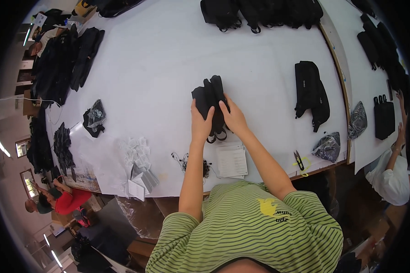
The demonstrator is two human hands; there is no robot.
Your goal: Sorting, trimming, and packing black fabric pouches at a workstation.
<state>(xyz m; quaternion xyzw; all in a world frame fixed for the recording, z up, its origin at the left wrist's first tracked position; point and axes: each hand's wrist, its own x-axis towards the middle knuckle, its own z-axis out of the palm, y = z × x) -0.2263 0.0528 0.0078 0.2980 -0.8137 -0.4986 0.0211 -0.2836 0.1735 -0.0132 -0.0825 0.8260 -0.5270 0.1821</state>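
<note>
Both hands hold a bundle of black fabric bags [207, 96] over the white table, with looped straps hanging at the near end. My left hand [201, 122] grips the bundle's left side, thumb on top. On the right side my right hand [233, 116] closes round it, thumb also on top. The fingers underneath are hidden. Just below the hands lies a stack of printed white paper sheets [231, 161]. Left of it, partly behind my left forearm, is a tangle of thin black cords [207, 169].
The white table [159, 68] carries black bags [310, 93] at right and a row of them [262, 12] at the far edge. Thread snips [299, 160] lie near a filled plastic bag [327, 147]. White tags [135, 154] are heaped at left. A co-worker [389, 175] stands at right.
</note>
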